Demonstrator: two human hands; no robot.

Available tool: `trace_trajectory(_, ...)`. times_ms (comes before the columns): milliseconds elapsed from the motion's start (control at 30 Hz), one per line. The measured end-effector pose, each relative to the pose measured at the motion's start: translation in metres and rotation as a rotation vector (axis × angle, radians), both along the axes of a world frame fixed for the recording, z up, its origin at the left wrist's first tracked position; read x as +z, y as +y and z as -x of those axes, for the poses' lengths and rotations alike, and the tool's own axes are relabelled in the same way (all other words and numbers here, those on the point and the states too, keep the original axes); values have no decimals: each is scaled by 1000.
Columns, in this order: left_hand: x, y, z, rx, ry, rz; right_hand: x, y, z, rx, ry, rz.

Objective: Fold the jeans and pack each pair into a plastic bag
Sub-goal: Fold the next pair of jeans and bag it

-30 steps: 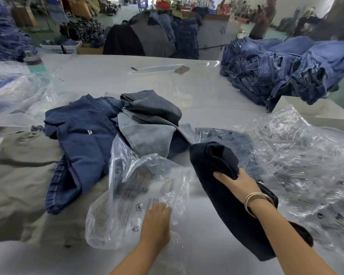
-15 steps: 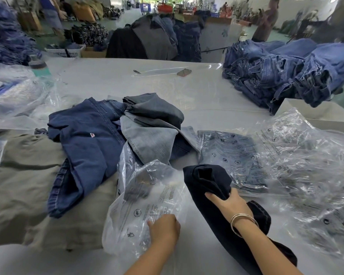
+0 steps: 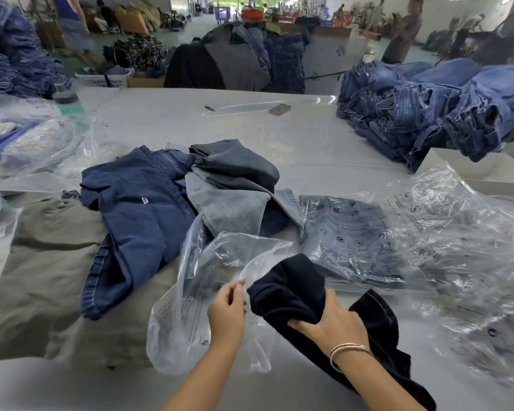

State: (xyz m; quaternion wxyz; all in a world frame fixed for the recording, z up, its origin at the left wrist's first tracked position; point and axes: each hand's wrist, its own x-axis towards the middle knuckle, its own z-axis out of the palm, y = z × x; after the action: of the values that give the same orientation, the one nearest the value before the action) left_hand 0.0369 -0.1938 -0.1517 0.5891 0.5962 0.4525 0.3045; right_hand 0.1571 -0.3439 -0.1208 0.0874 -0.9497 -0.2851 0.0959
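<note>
The plastic bag (image 3: 208,295) was thin, glossy, crinkled film; the dark jeans (image 3: 291,292) looked like matt, soft denim; the table (image 3: 279,134) seemed smooth.

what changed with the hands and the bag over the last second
The left hand, which lay flat on the plastic bag, now pinches its edge and lifts the mouth open. The right hand has drawn the folded dark jeans left, up to that opening. The right hand's grip on the jeans, the loose jeans pile and the packed bag stayed as they were.
</note>
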Motion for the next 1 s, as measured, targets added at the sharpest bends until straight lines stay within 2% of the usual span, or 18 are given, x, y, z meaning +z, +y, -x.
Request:
trace_trajectory(67, 11, 1, 0, -71, 11, -163, -11, -1, 7, 97, -53, 94)
trace_trajectory(167, 23, -8, 0, -323, 80, -438, -23, 5, 18, 277, -106, 194)
trace_trajectory(300, 23, -27, -3, -579, 182, -760, -20, 29, 27, 362, -156, 196)
trace_trajectory(400, 22, -36, -4, -656, 165, -817, -21, 44, 22, 425, -146, 301)
trace_trajectory(533, 13, -29, 2, -732, 300, -758, -24, 41, 0, 511, 6, 361)
trace_trajectory(700, -7, -18, 10, -730, 541, -863, -22, -18, -68, 211, -31, 410)
trace_trajectory(767, -23, -18, 10, -802, 668, -783, -31, -52, -83, -2, 122, 361)
trace_trajectory(833, -37, -22, 9, -898, 783, -685, -42, -75, -83, -182, 358, 212)
trace_trajectory(900, -48, -28, 7, -909, 860, -692, -52, -82, -72, -284, 525, 69)
trace_trajectory(1000, -51, -32, -3, -824, 849, -744, -58, -73, -59, -344, 654, -71)
